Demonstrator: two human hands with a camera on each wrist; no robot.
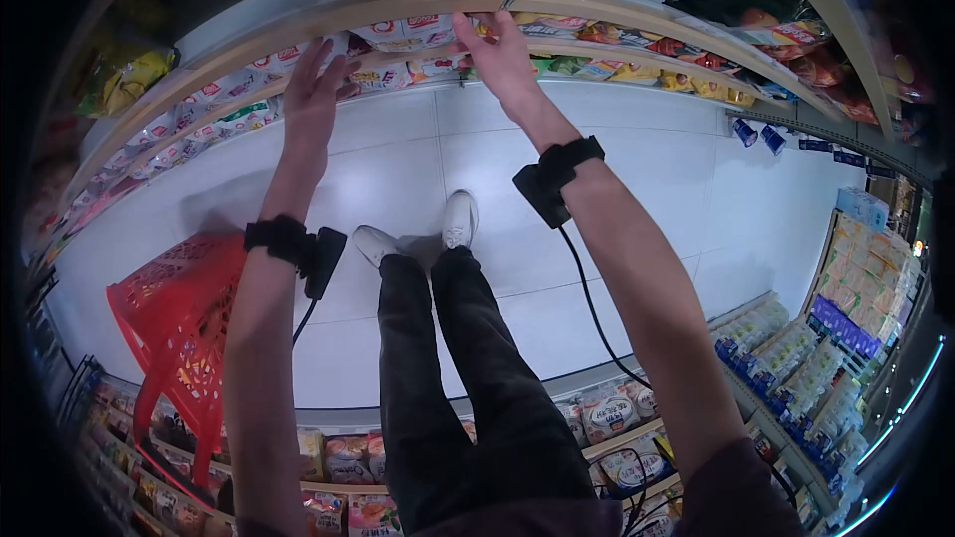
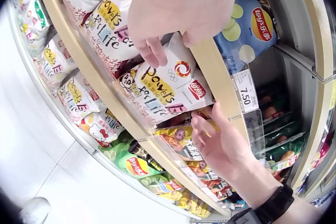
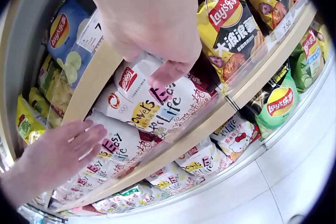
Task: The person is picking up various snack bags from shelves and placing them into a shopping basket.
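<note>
A white snack bag with "Powers for Life" lettering (image 1: 410, 32) (image 2: 170, 85) (image 3: 152, 100) lies on a shelf among similar bags. My left hand (image 1: 316, 94) (image 2: 178, 8) (image 3: 58, 155) is at its left side, fingers apart over the neighbouring bags. At the other side is my right hand (image 1: 500, 55) (image 2: 226, 148) (image 3: 147, 16), its fingers at the bag's edge, relaxed and bent a little. Whether the fingertips touch the bag is unclear, as each wrist view partly hides its own hand's fingers.
A wooden shelf edge (image 2: 215, 71) with a 7.50 price tag (image 2: 245, 91) runs above the bags. Yellow-black Lay's bags (image 3: 231, 29) stand beside them. A red basket (image 1: 184, 288) sits on the floor at left. Shelves of packets (image 1: 348, 457) lie behind the legs.
</note>
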